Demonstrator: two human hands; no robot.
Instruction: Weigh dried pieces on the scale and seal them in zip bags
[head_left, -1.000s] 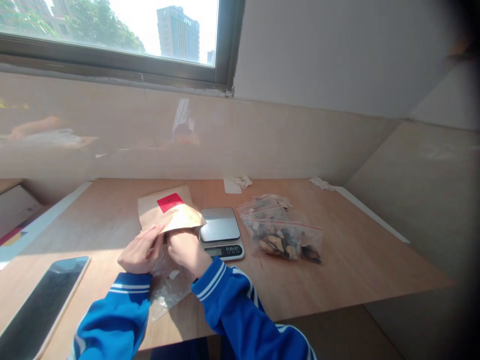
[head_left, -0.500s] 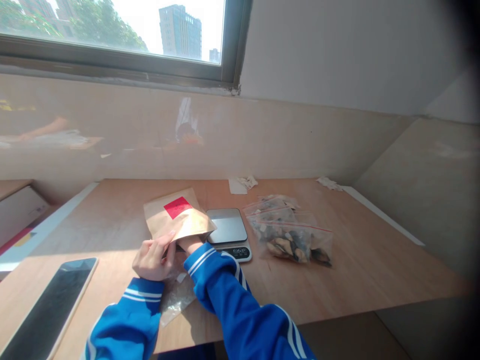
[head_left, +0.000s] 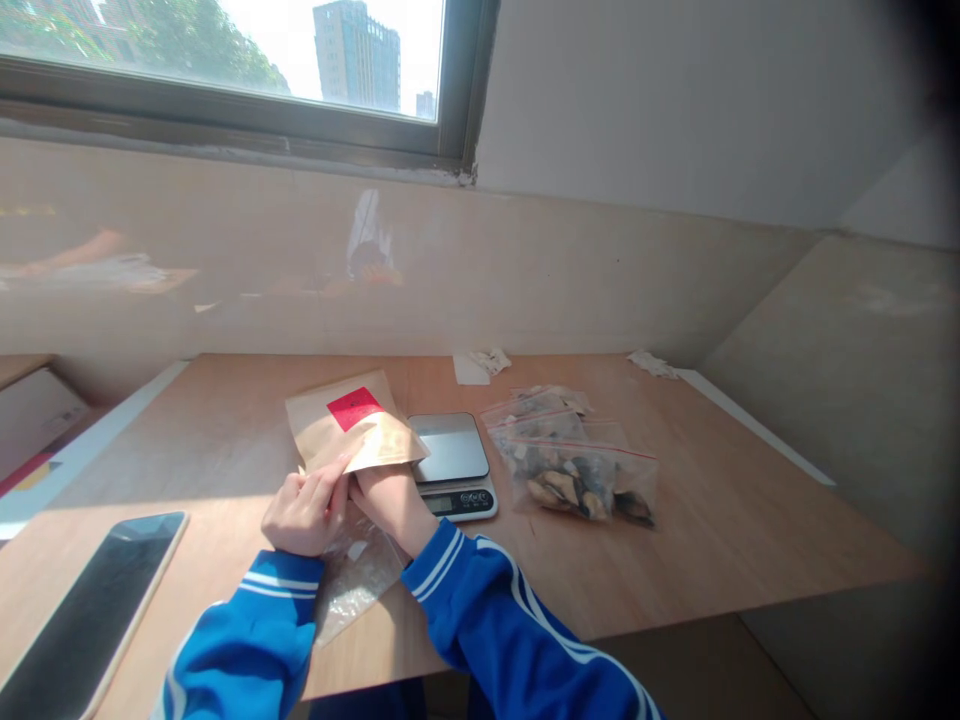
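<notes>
- A creased kraft-paper envelope (head_left: 371, 445) with a red square label sat on the table (head_left: 675, 530), at the hands' 12 o'clock.
- The left hand's (head_left: 306, 515) fingers lay against its lower edge; whether that grip was closed, I couldn't tell.
- The right hand's (head_left: 386, 500) fingers were hidden under the envelope, grip unseen.
- A digital scale (head_left: 454, 465) stood just beside the envelope, at 3 o'clock.
- Zip bags of dark chunks (head_left: 577, 480) lay beyond it.
- A clear plastic bag (head_left: 356, 575) lay at the hands' 6 o'clock, touching the left hand.

Open tabletop (head_left: 675, 520) right of the zip bags (head_left: 577, 480) (digital scale (head_left: 452, 465) blocking the right hand (head_left: 382, 500))
</notes>
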